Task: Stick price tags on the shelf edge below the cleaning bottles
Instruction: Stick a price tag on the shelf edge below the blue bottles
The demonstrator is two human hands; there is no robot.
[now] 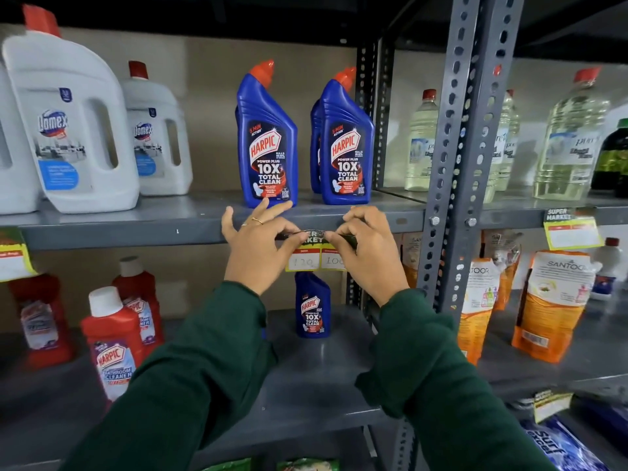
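Both hands, left hand (258, 246) and right hand (367, 246), are pinched on a tag (317, 253). It is pressed to the shelf edge (136, 236) under the bottles (268, 141); sticking seems unfinished.

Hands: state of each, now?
Left hand: pinching the price tag at its top left.
Right hand: pinching the same tag's top right.

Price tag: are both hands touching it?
Touching. The head view shows the left hand and right hand pinching the top strip of the price tag at the shelf edge.

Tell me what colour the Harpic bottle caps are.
Red-orange caps on blue Harpic bottles, head view.
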